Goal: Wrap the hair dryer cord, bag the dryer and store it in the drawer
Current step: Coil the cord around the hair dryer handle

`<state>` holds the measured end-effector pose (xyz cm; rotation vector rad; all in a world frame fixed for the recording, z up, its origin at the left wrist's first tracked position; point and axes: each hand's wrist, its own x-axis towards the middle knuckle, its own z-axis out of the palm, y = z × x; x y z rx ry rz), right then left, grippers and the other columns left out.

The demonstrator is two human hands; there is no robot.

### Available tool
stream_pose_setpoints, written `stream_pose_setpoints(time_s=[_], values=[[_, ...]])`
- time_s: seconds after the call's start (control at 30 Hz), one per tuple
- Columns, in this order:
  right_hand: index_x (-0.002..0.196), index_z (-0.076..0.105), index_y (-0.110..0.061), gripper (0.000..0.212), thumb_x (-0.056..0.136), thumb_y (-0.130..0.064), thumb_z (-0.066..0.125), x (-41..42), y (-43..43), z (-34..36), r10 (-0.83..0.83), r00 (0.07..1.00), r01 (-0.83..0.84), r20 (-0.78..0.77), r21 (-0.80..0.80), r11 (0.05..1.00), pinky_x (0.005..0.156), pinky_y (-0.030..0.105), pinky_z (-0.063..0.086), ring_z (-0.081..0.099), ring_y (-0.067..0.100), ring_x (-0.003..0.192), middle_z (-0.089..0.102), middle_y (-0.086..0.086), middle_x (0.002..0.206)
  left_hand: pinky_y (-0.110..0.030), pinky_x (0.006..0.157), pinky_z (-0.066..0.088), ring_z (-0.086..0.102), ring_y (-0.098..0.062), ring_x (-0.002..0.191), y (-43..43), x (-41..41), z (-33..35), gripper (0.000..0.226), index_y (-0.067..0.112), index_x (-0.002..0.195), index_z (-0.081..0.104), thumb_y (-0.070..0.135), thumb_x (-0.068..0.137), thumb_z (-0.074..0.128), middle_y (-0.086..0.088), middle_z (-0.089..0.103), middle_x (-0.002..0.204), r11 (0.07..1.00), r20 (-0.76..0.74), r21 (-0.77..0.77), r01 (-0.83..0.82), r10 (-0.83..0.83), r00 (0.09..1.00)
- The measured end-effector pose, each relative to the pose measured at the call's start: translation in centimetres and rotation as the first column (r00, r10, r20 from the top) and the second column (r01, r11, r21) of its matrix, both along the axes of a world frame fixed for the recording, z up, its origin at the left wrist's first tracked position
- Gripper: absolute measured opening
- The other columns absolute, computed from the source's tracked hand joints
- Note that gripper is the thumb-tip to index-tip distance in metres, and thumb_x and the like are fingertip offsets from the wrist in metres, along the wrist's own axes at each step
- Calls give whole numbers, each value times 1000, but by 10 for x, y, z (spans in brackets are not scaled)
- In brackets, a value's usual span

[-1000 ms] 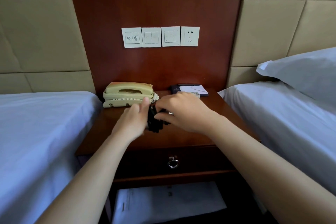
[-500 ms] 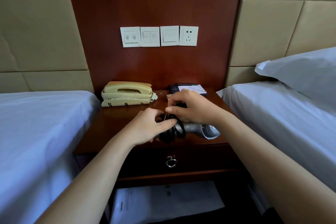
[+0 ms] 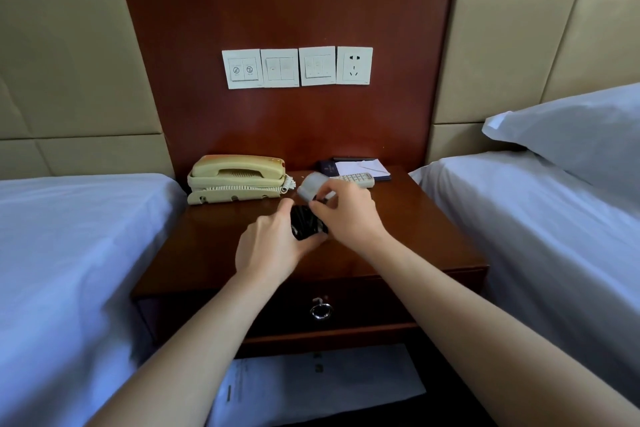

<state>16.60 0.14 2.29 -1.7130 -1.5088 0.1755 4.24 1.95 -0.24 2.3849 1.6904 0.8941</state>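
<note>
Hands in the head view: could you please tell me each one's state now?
Left hand: grips the coiled cord.
Right hand: holds the hair dryer.

Left hand [image 3: 270, 248] holds the coiled cord [image 3: 306, 226]; right hand [image 3: 350, 217] holds the hair dryer [image 3: 310, 185].

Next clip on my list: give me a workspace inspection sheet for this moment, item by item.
Surface: wooden nightstand; its drawer is closed.
Job's things: hair dryer in both hands over the top, silver barrel uppermost; cord bundled in black loops; no bag seen.
Clutter: telephone, remote control and notepad at the back.
Grippers: left hand grips the cord bundle; right hand holds the dryer.
Cables: telephone's coiled lead along its base; wall socket has nothing plugged in.
Surroundings: left bed, right bed with pillow, paper sheet under the nightstand.
</note>
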Motion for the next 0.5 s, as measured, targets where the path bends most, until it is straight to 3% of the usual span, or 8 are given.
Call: stream_pose_setpoints(time_s=[0.2, 0.33, 0.43, 0.5], values=[[111, 66, -9, 28, 84, -12, 59, 2, 4, -7, -5, 994, -9, -109, -129, 992, 73, 18, 39, 61, 21, 103, 69, 9, 107, -34, 68, 50, 65, -32, 96, 7, 0, -15, 67, 25, 118, 46, 67, 69, 65, -6, 69, 101, 994, 7, -80, 70, -70, 998], [105, 70, -6, 27, 84, -4, 54, 3, 4, -11, 75, 997, -79, -34, -151, 985, 84, 32, 48, 63, 27, 99, 71, 14, 103, -36, 74, 49, 62, -36, 99, 9, -3, -20, 46, 30, 117, 46, 62, 84, 48, -9, 66, 104, 972, 93, -196, 133, -116, 989], [107, 69, -5, 29, 85, -2, 50, 5, 4, -13, 122, 992, -119, 8, -158, 980, 85, 33, 48, 63, 28, 99, 70, 14, 104, -40, 87, 47, 58, -34, 103, 19, -8, -19, 33, 38, 108, 50, 58, 91, 31, -8, 62, 108, 937, 194, -320, 138, -78, 978], [109, 67, -5, 30, 86, -1, 49, 10, 4, -15, 117, 993, -112, 18, -165, 980, 87, 32, 46, 61, 28, 103, 69, 14, 107, -40, 90, 45, 56, -29, 103, 27, -8, -18, 29, 34, 97, 53, 54, 92, 32, -4, 58, 106, 926, 219, -351, 140, -64, 974]])
